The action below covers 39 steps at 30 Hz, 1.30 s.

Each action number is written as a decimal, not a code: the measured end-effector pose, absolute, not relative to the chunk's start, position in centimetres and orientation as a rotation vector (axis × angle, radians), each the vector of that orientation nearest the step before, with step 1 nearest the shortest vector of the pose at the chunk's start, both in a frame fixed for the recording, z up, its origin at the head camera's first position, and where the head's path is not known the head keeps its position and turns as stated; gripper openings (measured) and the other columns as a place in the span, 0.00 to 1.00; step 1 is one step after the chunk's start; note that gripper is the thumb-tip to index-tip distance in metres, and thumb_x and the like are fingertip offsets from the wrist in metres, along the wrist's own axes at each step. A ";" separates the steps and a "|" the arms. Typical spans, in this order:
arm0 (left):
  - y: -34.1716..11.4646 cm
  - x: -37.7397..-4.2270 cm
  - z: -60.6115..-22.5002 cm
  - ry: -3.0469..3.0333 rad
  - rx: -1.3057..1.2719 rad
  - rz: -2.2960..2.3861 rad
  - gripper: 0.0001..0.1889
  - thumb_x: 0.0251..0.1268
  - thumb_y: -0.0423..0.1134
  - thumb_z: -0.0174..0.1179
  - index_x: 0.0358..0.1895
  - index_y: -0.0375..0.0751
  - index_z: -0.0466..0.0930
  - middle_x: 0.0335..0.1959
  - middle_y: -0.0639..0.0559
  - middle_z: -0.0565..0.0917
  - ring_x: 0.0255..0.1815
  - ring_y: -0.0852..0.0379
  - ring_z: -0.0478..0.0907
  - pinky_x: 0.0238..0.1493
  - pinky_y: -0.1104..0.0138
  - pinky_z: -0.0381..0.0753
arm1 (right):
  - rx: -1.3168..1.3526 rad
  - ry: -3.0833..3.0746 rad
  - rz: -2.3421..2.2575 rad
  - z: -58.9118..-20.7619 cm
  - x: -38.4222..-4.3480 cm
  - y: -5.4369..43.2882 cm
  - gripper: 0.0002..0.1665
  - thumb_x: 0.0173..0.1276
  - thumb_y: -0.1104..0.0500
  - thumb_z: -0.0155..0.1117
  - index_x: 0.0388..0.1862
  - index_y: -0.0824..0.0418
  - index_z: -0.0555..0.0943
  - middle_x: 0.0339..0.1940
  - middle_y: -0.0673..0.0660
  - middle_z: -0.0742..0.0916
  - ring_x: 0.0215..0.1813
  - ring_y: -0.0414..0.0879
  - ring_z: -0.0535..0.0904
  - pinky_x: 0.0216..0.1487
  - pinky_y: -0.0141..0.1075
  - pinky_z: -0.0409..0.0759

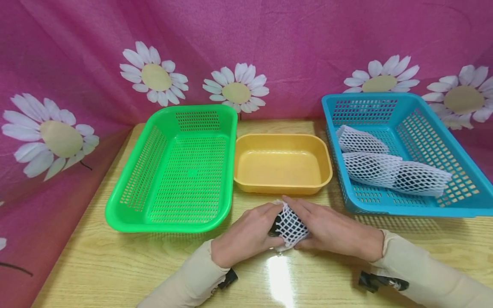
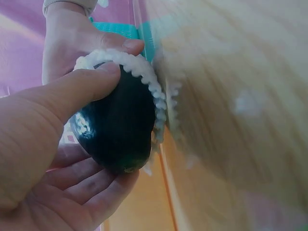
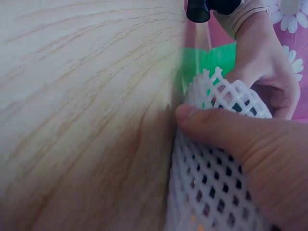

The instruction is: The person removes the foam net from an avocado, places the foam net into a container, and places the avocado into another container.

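A dark, glossy oval fruit (image 2: 118, 122) sits partly inside a white foam net sleeve (image 1: 292, 226), low over the wooden table in front of the yellow tray. My left hand (image 1: 250, 233) grips the fruit's bare end, thumb on one side and fingers curled under the other. My right hand (image 1: 331, 226) holds the net sleeve from the right, its thumb (image 3: 207, 122) lying across the mesh. In the left wrist view the sleeve's edge rings the fruit. The netted end of the fruit is mostly hidden by mesh and fingers.
A green basket (image 1: 229, 171) stands at left, a yellow tray (image 1: 283, 188) in the middle. The blue basket (image 1: 408, 209) at right holds several white foam net sleeves (image 1: 371, 167); their contents are unclear. A pink flowered cloth (image 1: 292, 55) hangs behind the table (image 1: 96, 265).
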<state>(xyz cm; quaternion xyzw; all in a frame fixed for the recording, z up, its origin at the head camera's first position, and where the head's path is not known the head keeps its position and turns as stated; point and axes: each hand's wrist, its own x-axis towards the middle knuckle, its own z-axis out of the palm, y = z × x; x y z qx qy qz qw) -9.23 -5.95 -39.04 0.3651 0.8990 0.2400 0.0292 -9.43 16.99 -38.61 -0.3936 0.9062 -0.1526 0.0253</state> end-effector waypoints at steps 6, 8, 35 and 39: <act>-6.4 -9.1 -38.9 2.788 1.133 0.755 0.35 0.64 0.48 0.72 0.69 0.36 0.73 0.57 0.47 0.86 0.54 0.57 0.84 0.56 0.67 0.86 | -1.265 2.824 -0.446 -38.0 -9.3 17.3 0.53 0.64 0.49 0.77 0.80 0.64 0.62 0.66 0.58 0.84 0.63 0.49 0.85 0.60 0.44 0.86; -6.6 -9.1 -38.9 2.791 1.141 0.769 0.35 0.64 0.49 0.72 0.69 0.36 0.73 0.56 0.47 0.87 0.53 0.57 0.85 0.55 0.66 0.86 | -1.250 2.818 -0.459 -37.8 -9.3 17.5 0.50 0.66 0.50 0.76 0.80 0.62 0.63 0.67 0.56 0.84 0.64 0.49 0.84 0.61 0.43 0.86; -7.3 -9.1 -38.9 2.832 1.098 0.740 0.31 0.60 0.48 0.73 0.64 0.38 0.75 0.54 0.49 0.86 0.49 0.58 0.85 0.50 0.67 0.87 | -1.111 2.814 -0.365 -35.0 -8.3 18.0 0.39 0.59 0.80 0.61 0.72 0.62 0.76 0.57 0.56 0.90 0.55 0.48 0.88 0.53 0.41 0.88; -7.4 -9.2 -38.9 2.825 1.087 0.759 0.31 0.60 0.47 0.73 0.64 0.38 0.74 0.53 0.49 0.86 0.47 0.58 0.84 0.48 0.69 0.86 | -1.166 2.829 -0.386 -34.5 -8.5 18.2 0.37 0.54 0.80 0.62 0.66 0.64 0.80 0.51 0.59 0.91 0.43 0.46 0.90 0.41 0.35 0.89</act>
